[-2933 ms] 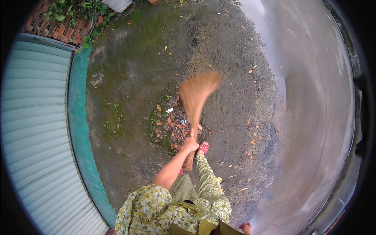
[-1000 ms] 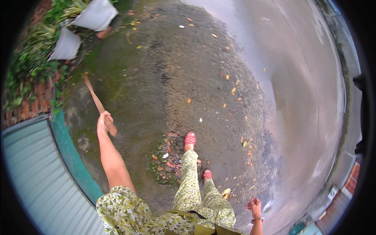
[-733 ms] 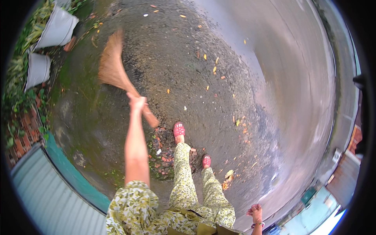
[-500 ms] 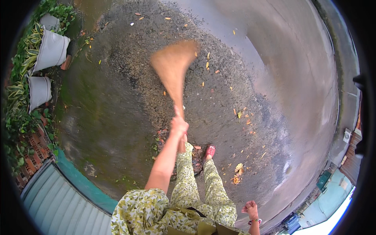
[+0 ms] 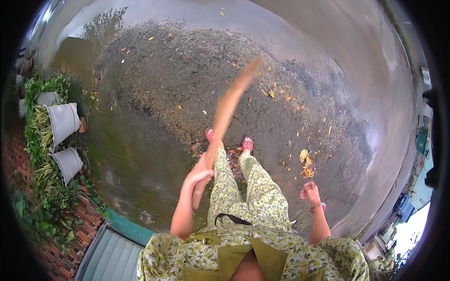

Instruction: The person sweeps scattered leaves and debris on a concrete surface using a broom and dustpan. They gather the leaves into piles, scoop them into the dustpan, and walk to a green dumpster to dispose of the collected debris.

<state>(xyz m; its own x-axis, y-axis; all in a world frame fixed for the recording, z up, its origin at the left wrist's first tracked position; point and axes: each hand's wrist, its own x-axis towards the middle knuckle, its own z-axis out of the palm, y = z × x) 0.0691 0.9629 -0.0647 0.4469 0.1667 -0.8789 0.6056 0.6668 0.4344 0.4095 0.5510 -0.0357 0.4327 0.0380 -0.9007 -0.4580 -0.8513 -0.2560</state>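
Note:
My left hand (image 5: 200, 171) grips the handle of a tan straw broom (image 5: 230, 104). The short end of the handle sticks out below the fist, and the head slants away to the upper right, seen nearly edge-on and smeared by motion. Whether its tip touches the ground I cannot tell. Off to the right, my right hand (image 5: 310, 192) hangs at my side with loosely bent fingers and nothing in it. Yellow and orange fallen leaves (image 5: 273, 92) are scattered on the wet concrete beyond my feet. A small pile of leaves (image 5: 307, 172) lies close to my right hand.
White planters (image 5: 64, 122) with striped-leaf plants line the left side, beside red brickwork (image 5: 79, 236). A ribbed metal sheet (image 5: 112, 257) is at the lower left. Wet ground (image 5: 323, 28) shines at the top and right. Red shoes (image 5: 247, 143) are on my feet.
The broom head has turned from broadside to edge-on and swung right. My left hand has drawn closer to my body. My feet are now side by side, and the view has shifted.

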